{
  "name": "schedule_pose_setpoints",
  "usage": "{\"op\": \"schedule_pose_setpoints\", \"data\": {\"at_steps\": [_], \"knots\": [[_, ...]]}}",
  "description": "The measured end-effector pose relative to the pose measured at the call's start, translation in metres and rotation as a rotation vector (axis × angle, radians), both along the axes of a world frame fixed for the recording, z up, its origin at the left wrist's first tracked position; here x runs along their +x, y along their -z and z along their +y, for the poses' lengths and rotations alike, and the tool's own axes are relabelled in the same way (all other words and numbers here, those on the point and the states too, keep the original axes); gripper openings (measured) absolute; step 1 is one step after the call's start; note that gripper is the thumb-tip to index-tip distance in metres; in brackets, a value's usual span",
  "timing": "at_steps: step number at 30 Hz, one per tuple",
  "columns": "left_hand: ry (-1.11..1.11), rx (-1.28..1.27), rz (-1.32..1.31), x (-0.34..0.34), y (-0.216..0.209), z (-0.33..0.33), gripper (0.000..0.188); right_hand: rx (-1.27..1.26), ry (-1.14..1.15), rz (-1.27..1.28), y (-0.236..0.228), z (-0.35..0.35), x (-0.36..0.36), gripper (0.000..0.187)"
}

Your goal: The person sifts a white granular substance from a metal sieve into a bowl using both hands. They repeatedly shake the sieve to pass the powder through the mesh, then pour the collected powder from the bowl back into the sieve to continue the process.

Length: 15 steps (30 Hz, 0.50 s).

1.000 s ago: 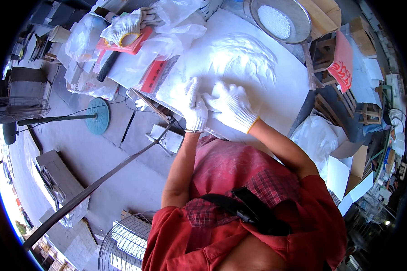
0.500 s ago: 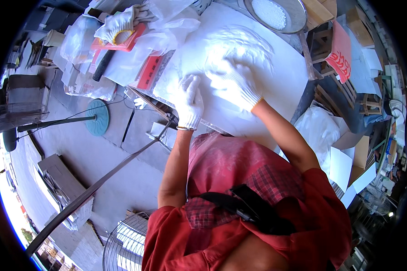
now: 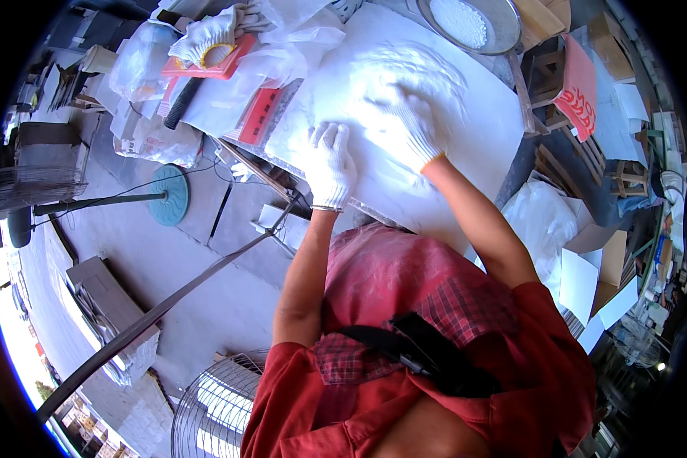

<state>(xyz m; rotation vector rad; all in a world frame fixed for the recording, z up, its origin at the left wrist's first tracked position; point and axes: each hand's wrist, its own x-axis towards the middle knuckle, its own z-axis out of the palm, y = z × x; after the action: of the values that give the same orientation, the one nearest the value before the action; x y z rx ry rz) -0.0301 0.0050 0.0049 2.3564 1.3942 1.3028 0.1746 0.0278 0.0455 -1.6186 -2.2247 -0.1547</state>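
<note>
Both my hands wear white knitted gloves over a pale, marble-like board (image 3: 481, 137) dusted with white powder. My left hand (image 3: 332, 164) rests near the board's near left edge, fingers reaching forward and a little bent, with nothing seen in it. To its right, my right hand (image 3: 411, 128) lies back-up on the near side of a spread heap of white powder (image 3: 416, 69). Its fingertips fade into the white glare, so whether they grip anything is hidden.
A metal basin (image 3: 500, 30) with white granules stands at the far right. Spare gloves (image 3: 210, 38), a red tray (image 3: 233, 61), plastic bags (image 3: 298, 49) and a red-labelled package (image 3: 259, 114) crowd the left. Cartons (image 3: 580, 282) stand right. A dark pole (image 3: 168, 301) crosses lower left.
My right hand has slid slightly away from me, its fingers now pointing farther forward. The left hand has shifted a little, and its fingers show more separately. The whole view has moved slightly.
</note>
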Motion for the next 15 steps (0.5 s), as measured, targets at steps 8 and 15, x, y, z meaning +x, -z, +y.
{"op": "schedule_pose_setpoints", "data": {"at_steps": [8,15], "knots": [[-0.019,0.040,-0.053,0.001,0.008,0.001,0.041,-0.069,0.041,0.089,-0.011,0.012,0.007,0.042],[-0.032,0.009,-0.081,-0.003,0.013,-0.001,0.044,-0.170,-0.194,0.126,-0.045,-0.015,-0.002,0.043]]}}
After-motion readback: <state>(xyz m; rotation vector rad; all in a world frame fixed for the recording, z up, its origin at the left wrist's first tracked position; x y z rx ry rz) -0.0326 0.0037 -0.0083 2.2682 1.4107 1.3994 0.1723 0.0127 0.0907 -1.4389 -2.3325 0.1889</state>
